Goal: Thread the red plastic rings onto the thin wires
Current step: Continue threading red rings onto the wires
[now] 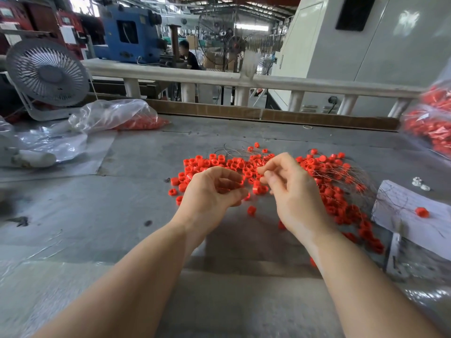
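A wide pile of red plastic rings [214, 163] lies spread over the grey table, reaching from the middle to the right. Thin wires [341, 178] fan across the rings on the right, and a few more curl at the pile's far edge. My left hand [210, 191] hovers over the near side of the pile with its fingers curled round red rings that show between them. My right hand [290, 189] is just to its right, thumb and forefinger pinched together at the fingertips as on a thin wire; the wire itself is too fine to see there.
A small grey fan [47, 74] stands at the back left. Clear plastic bags with red rings lie at the back left [136, 120] and the right edge [434, 123]. A white paper sheet [410, 215] with one ring lies right. A white railing [170, 74] borders the table's far side.
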`<action>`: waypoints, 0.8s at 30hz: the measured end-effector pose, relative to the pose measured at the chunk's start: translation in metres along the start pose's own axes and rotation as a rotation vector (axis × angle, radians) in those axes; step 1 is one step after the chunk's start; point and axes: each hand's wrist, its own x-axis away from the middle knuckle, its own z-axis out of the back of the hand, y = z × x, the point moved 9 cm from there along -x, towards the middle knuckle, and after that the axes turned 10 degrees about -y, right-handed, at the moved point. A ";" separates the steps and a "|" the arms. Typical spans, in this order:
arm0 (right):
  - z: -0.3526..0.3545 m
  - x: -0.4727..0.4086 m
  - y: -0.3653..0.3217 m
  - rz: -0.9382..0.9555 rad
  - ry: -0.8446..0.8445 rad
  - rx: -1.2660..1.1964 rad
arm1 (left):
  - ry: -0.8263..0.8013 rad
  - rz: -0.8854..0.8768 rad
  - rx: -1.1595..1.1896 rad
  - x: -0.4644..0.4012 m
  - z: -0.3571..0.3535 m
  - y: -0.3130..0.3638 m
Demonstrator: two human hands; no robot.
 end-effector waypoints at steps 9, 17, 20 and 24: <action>0.045 0.010 -0.003 0.057 0.405 -0.116 | -0.003 -0.002 -0.003 0.000 0.000 0.000; 0.043 0.015 -0.022 0.174 0.397 0.169 | -0.014 -0.005 0.137 0.000 0.001 0.000; 0.031 0.013 -0.030 0.223 0.317 0.259 | -0.036 -0.002 0.205 -0.001 0.000 -0.001; 0.023 0.008 -0.030 0.227 0.219 0.270 | -0.060 0.001 0.286 -0.003 -0.001 -0.004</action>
